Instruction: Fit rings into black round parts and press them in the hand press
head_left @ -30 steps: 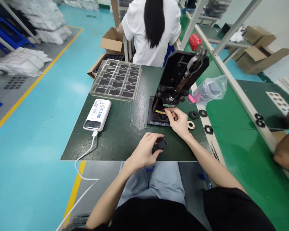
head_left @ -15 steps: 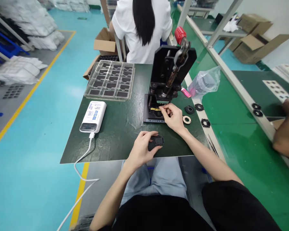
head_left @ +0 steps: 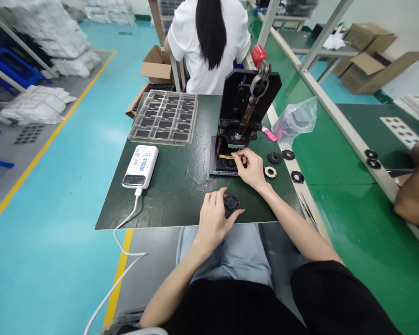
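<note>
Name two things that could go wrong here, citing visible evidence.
The right hand reaches into the base of the red-handled black metal press; if the press came down, it could be pinched.
The white cable hangs off the dark green table; a snag might drag the white rectangular device down.

Bright; glare on floor [head_left: 101,135]; edges stretched.

Dark green tabletop [head_left: 174,195] — on it a lever press [head_left: 235,125], compartmented tray [head_left: 160,140], white power bank [head_left: 140,163], pale ring [head_left: 266,170].
</note>
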Tool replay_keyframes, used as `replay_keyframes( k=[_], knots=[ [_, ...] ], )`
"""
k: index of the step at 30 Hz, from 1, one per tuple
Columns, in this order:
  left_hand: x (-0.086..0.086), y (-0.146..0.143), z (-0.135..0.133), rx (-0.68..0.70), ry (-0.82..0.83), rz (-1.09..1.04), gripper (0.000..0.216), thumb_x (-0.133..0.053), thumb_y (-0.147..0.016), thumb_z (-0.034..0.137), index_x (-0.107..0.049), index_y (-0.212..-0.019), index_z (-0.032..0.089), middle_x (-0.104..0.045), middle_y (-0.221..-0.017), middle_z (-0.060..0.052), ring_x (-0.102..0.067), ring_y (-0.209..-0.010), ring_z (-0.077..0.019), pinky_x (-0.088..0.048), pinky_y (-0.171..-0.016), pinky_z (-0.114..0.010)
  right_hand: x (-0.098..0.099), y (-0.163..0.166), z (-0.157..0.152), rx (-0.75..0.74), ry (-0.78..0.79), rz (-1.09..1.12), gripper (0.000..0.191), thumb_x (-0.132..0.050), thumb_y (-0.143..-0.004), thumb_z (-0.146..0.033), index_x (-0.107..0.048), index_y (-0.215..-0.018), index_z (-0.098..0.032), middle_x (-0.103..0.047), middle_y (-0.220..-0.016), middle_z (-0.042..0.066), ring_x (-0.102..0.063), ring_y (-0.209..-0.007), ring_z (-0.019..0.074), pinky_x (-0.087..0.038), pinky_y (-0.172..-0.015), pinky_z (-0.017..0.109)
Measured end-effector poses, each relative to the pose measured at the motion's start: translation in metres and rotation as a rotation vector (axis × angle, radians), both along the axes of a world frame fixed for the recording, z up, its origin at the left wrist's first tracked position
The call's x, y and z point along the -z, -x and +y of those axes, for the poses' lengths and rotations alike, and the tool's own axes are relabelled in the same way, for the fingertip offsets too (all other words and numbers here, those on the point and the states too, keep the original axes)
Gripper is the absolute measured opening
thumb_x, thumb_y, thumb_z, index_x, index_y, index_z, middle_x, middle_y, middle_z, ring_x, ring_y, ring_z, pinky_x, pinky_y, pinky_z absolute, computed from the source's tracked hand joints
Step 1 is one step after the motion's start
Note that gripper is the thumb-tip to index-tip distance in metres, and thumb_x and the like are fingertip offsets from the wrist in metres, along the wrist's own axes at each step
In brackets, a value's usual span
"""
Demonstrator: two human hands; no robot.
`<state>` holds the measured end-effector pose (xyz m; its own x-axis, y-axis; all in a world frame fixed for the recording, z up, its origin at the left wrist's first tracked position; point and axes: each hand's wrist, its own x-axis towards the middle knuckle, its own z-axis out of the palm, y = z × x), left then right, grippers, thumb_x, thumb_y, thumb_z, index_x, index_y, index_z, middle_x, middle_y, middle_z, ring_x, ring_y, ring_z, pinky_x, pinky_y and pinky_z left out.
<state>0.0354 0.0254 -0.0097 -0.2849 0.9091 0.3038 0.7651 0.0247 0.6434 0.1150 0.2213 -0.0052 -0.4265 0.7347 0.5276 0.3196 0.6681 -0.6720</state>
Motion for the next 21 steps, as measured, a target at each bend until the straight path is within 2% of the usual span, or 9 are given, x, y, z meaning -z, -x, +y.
replay_keyframes(
  k=[4,7,12,16,18,21],
  knots=[
    [0.001,0.007,0.013,0.180,-0.008,-0.084,0.057,-0.082,-0.084,0.020,-0.051,-0.132,0.017,-0.073,-0.116,-0.010,-0.065,-0.112,-0.0281,-0.058,-0.098,-0.045,0.001,0.001,0.001,-0.016,-0.020,0.004,0.031,-0.056,-0.101,-0.044,-0.059,-0.080,-0.021,-0.055,-0.068,0.000,-0.046,-0.060,0.0131,-0.035,-0.062,0.029],
    [0.000,0.017,0.020,0.254,0.026,-0.150,0.056,-0.081,-0.082,0.016,-0.052,-0.130,0.019,-0.074,-0.118,-0.009,-0.063,-0.116,-0.0277,-0.059,-0.095,-0.044,0.000,0.004,0.002,0.004,-0.012,-0.012,0.031,-0.057,-0.100,-0.043,-0.058,-0.079,-0.021,-0.053,-0.066,-0.001,-0.045,-0.059,0.0131,-0.035,-0.062,0.029],
    [0.003,0.023,0.020,0.256,0.037,-0.203,0.057,-0.082,-0.082,0.018,-0.053,-0.130,0.021,-0.074,-0.121,-0.009,-0.064,-0.117,-0.0261,-0.063,-0.083,-0.039,-0.015,-0.009,-0.012,0.062,0.022,0.085,0.036,-0.055,-0.101,-0.048,-0.051,-0.076,-0.022,-0.054,-0.069,0.000,-0.045,-0.058,0.0134,-0.036,-0.059,0.029],
    [0.005,0.024,0.018,0.215,0.004,-0.193,0.063,-0.088,-0.078,0.022,-0.053,-0.131,0.021,-0.073,-0.121,-0.010,-0.067,-0.111,-0.0249,-0.064,-0.087,-0.041,-0.027,-0.040,-0.043,0.005,0.157,0.050,0.037,-0.061,-0.100,-0.049,-0.056,-0.077,-0.021,-0.057,-0.069,0.000,-0.042,-0.053,0.0106,-0.035,-0.052,0.028],
    [0.005,0.023,0.017,0.189,-0.002,-0.193,0.064,-0.089,-0.077,0.024,-0.054,-0.130,0.022,-0.074,-0.118,-0.008,-0.068,-0.110,-0.0252,-0.064,-0.090,-0.043,-0.025,-0.052,-0.062,-0.018,0.275,0.045,0.038,-0.064,-0.097,-0.053,-0.060,-0.078,-0.021,-0.061,-0.070,0.001,-0.045,-0.053,0.0107,-0.037,-0.051,0.026],
    [0.006,0.023,0.017,0.164,-0.003,-0.213,0.061,-0.088,-0.079,0.025,-0.055,-0.129,0.023,-0.075,-0.115,-0.007,-0.069,-0.111,-0.0258,-0.063,-0.092,-0.045,-0.014,-0.061,-0.085,0.059,0.392,0.120,0.044,-0.065,-0.095,-0.059,-0.058,-0.074,-0.021,-0.059,-0.065,0.001,-0.051,-0.056,0.0129,-0.040,-0.052,0.025]
  ],
)
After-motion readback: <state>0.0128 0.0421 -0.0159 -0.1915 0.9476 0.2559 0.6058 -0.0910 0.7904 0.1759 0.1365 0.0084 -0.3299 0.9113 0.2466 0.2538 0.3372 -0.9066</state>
